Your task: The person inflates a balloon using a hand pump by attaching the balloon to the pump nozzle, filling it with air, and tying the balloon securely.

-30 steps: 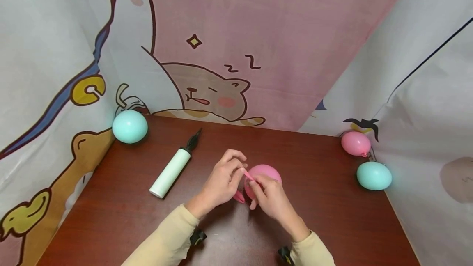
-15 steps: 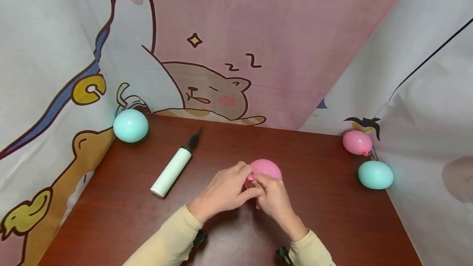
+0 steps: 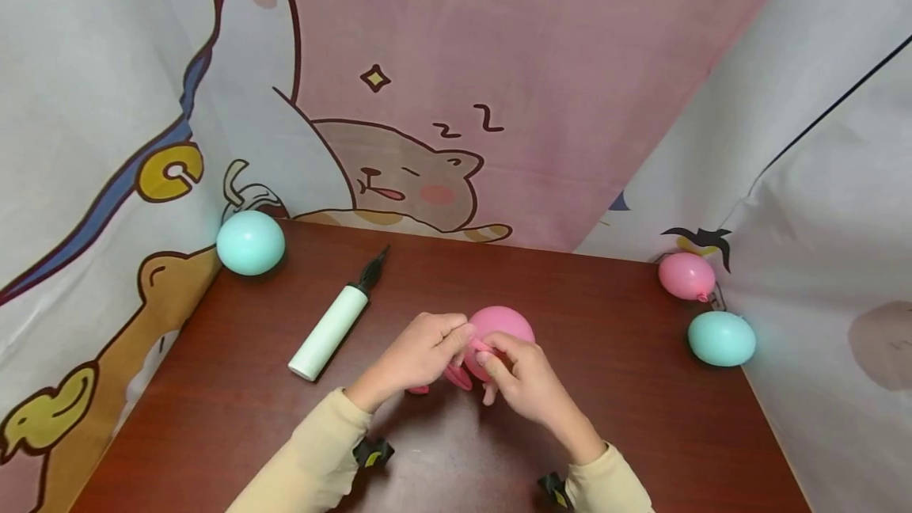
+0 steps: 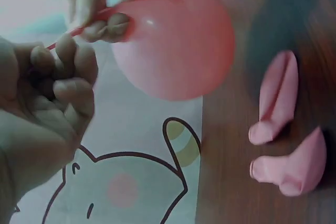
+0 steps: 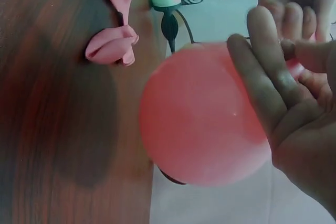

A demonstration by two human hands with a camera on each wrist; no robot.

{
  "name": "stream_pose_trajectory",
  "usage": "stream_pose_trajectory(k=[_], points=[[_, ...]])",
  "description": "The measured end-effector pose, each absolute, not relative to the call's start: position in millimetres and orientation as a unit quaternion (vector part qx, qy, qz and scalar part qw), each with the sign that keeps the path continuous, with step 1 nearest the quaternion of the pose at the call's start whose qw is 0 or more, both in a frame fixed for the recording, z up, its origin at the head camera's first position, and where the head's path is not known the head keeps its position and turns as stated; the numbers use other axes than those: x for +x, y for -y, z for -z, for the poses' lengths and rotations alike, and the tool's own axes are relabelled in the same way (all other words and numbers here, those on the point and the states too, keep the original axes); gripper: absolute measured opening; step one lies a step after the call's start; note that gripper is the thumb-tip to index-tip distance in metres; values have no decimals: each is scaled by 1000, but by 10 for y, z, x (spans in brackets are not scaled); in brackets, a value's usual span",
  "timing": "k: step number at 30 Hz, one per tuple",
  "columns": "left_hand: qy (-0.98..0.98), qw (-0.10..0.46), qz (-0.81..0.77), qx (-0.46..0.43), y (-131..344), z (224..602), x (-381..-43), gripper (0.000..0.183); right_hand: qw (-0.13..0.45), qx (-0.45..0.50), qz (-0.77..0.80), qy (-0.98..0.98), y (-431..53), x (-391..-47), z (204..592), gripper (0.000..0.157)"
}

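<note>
A round, inflated pink balloon (image 3: 504, 324) hangs between my two hands, above the table. My left hand (image 3: 422, 351) has its fingers curled round the end of the balloon's neck and holds it out to the left. In the left wrist view the neck shows as a thin stretched pink strip (image 4: 76, 31) running from one hand to the other. My right hand (image 3: 530, 380) pinches the neck close to the balloon's body, thumb against forefinger. The right wrist view has two of its other fingers (image 5: 260, 74) extended along the balloon's side.
Two limp pink balloons (image 4: 278, 98) lie on the brown table beneath the hands. A white hand pump (image 3: 331, 332) with a black nozzle lies to the left. One mint balloon (image 3: 251, 243) sits back left; a pink balloon (image 3: 686, 276) and another mint one (image 3: 722, 339) stand at right.
Half a second ago the left hand reached across to the right fingers at the neck. It has since drawn back left, holding the neck end, and the balloon has shifted slightly left.
</note>
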State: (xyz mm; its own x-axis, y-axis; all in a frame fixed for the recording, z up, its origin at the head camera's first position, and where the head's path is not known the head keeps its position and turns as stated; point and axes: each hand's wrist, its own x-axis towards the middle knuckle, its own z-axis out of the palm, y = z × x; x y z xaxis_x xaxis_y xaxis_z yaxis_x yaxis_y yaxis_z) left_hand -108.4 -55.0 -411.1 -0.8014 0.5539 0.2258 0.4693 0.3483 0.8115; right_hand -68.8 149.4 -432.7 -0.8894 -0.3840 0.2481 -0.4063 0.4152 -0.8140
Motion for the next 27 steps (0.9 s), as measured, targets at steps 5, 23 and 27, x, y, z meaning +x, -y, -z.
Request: stream_pose_trajectory(k=[5, 23, 27], points=[[-760, 114, -592, 244, 604, 4058, -1076, 41, 22, 233, -499, 834, -1518, -680, 4282, 7], [-768, 122, -585, 230, 526, 4013, -1073, 30, 102, 243, -365, 893, -1451, -629, 4323, 22], [-764, 112, -583, 252, 474, 4032, -1077, 32, 146, 277, -298, 902, -1409, -614, 4333, 22]])
